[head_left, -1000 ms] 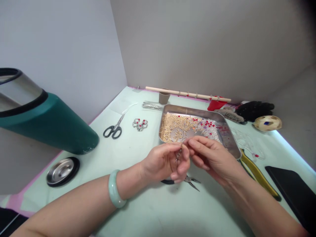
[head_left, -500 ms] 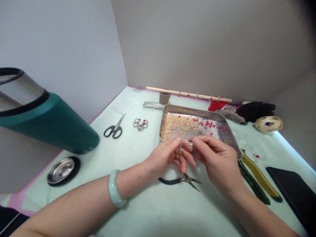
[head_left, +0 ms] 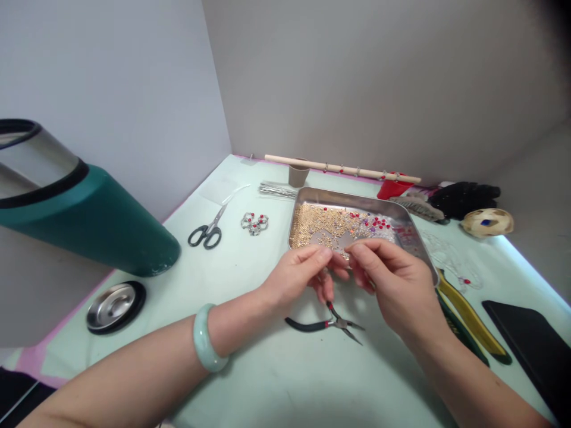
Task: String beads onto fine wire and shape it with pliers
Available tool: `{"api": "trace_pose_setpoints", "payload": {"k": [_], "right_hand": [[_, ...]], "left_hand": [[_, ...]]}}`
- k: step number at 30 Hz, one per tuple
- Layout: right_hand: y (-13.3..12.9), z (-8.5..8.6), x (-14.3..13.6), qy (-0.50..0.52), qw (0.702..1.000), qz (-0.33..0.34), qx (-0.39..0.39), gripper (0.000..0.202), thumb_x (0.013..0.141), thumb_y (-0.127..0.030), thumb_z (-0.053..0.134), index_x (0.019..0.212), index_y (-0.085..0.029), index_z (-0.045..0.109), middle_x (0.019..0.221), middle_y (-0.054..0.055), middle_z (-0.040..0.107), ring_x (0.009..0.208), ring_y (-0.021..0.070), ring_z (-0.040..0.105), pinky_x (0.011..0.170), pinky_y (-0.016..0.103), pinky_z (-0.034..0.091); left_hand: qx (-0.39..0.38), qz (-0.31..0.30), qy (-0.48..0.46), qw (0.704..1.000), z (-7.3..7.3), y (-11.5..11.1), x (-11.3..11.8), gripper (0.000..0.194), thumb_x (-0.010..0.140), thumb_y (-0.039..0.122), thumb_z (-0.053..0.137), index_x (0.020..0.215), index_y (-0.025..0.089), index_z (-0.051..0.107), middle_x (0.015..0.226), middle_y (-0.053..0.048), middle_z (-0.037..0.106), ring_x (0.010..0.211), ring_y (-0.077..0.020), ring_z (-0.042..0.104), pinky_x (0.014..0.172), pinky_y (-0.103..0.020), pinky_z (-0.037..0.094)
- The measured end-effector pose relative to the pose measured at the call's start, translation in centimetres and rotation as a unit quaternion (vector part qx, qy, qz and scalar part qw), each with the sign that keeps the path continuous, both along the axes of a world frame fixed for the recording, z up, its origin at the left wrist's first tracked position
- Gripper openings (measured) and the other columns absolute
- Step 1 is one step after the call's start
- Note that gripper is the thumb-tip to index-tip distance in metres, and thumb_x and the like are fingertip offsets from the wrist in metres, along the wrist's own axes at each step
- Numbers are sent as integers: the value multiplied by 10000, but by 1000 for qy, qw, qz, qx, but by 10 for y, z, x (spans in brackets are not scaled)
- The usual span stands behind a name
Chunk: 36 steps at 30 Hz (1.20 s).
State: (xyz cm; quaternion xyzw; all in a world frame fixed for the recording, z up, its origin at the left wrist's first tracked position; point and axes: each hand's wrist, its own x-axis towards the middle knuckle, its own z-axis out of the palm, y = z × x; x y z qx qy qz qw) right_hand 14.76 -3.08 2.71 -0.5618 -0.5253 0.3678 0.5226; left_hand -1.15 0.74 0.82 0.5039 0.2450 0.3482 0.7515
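Observation:
My left hand, with a pale green bangle on the wrist, is pinched near the front edge of the metal tray. In the earlier frame a small beaded chain hung from it; now its fingers mostly hide the piece. Close by on the right, my right hand pinches thumb against forefinger on something too small to name. Gold, clear and red beads lie in the tray. Below the hands, pliers rest on the table with their jaws apart.
Black-handled scissors and a red-beaded piece lie left of the tray. A green bottle and a round lid are farther left. Behind the tray is a wooden rod. Yellow-green cutters and a black flat object lie right.
My hands have turned slightly, and the fingers of my left hand have curled in, covering the beaded chain. My right hand has shifted slightly right. More of the pliers shows.

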Motion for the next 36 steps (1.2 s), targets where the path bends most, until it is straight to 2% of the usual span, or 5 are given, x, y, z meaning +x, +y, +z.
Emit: {"api": "trace_pose_setpoints", "payload": {"k": [7, 16, 23, 32, 36], "right_hand": [[-7, 3, -13, -85, 979, 165, -83, 324, 914, -394, 482, 672, -193, 561, 501, -42, 469, 478, 106, 421, 476, 241, 339], [-8, -8, -18, -106, 978, 168, -69, 294, 925, -336, 454, 693, -189, 557, 492, -56, 436, 462, 95, 381, 465, 231, 308], [1, -2, 1, -118, 951, 273, -89, 376, 908, -356, 463, 570, -190, 462, 499, -45, 437, 472, 92, 375, 462, 235, 286], [-4, -9, -12, -108, 975, 176, -84, 324, 916, -365, 454, 661, -186, 546, 494, -52, 432, 459, 97, 389, 458, 234, 323], [-5, -3, -10, -166, 985, 41, 9, 273, 865, -378, 565, 675, -186, 604, 534, -38, 474, 499, 104, 410, 488, 242, 332]], "left_hand": [[-43, 47, -35, 997, 3, 2, -2, 347, 878, 430, 530, 1027, 148, 668, 536, 70, 274, 462, -62, 242, 412, -184, 196], [-15, 56, 34, 998, 3, 6, -4, 396, 903, 453, 462, 971, 129, 680, 430, 56, 400, 420, -71, 342, 485, -218, 283], [46, 16, 91, 995, 14, 17, -12, 308, 862, 356, 542, 767, 106, 694, 522, 23, 493, 427, -58, 382, 467, -230, 277], [13, 40, 54, 998, 3, 12, -6, 331, 885, 417, 527, 925, 119, 666, 414, 59, 454, 381, -59, 390, 497, -214, 338], [38, 54, 72, 995, 5, 11, -7, 284, 894, 385, 498, 846, 132, 618, 494, 34, 549, 372, -60, 433, 463, -205, 353]]}}
